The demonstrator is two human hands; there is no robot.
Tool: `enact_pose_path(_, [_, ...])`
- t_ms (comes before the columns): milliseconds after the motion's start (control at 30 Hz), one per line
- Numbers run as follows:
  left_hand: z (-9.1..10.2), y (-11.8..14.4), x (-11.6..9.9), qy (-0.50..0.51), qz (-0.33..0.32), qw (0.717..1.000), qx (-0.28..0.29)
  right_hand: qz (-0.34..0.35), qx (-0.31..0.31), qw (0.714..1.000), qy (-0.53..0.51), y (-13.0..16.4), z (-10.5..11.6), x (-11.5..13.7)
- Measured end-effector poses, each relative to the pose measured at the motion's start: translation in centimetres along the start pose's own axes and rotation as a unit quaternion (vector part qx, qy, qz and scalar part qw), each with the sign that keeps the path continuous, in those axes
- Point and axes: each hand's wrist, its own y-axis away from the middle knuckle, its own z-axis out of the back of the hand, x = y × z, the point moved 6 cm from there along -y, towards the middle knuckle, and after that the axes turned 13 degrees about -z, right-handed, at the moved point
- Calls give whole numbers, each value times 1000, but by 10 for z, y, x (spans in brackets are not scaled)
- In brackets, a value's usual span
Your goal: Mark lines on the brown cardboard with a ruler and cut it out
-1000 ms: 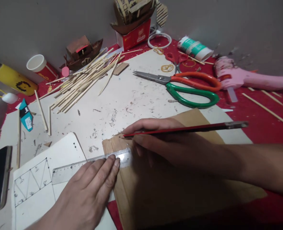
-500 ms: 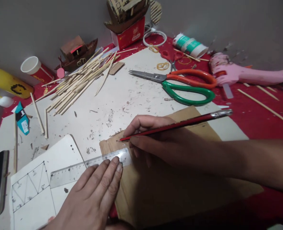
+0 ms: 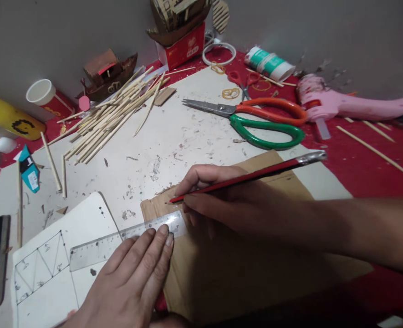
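Pressing clear ruler across drawn-on paper and brown cardboard with left hand laid flat | pinching red pencil in right hand, aimed at cardboard just beyond ruler

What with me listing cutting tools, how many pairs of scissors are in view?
2. The large scissors lie beyond the right hand, and the small red scissors lie just behind them. More may be hidden under other things.

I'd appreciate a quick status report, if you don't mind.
Left hand on ruler. Right hand holding pencil over cardboard. Orange-and-green scissors beyond, touching neither hand.
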Motion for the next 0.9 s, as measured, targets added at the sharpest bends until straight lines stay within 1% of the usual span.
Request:
enact_pose_path(67, [-3, 3, -1, -2, 8, 1000, -13, 7, 0, 1000, 1, 0, 0, 1])
enact_pose_path(167, [-5, 4, -1, 2, 12, 1000, -26, 23, -18, 999, 23, 0, 2, 5])
enact_pose_path(233, [-5, 1, 0, 3, 7, 1000, -18, 31, -28, 998, 39, 0, 3, 8])
enact_pose_path(367, [-1, -4, -1, 2, -5, 1000, 9, 47, -23, 997, 52, -1, 2, 10])
enact_pose_path(467, [2, -4, -2, -4, -6, 1000, -2, 57, -25, 997, 56, 0, 2, 11])
enact_pose_path(700, [2, -2, -2, -14, -6, 1000, 5, 37, -18, 997, 62, 0, 2, 10])
enact_pose_path(900, [-5, 1, -5, -4, 9, 1000, -5, 47, -20, 997, 55, 0, 1, 9])
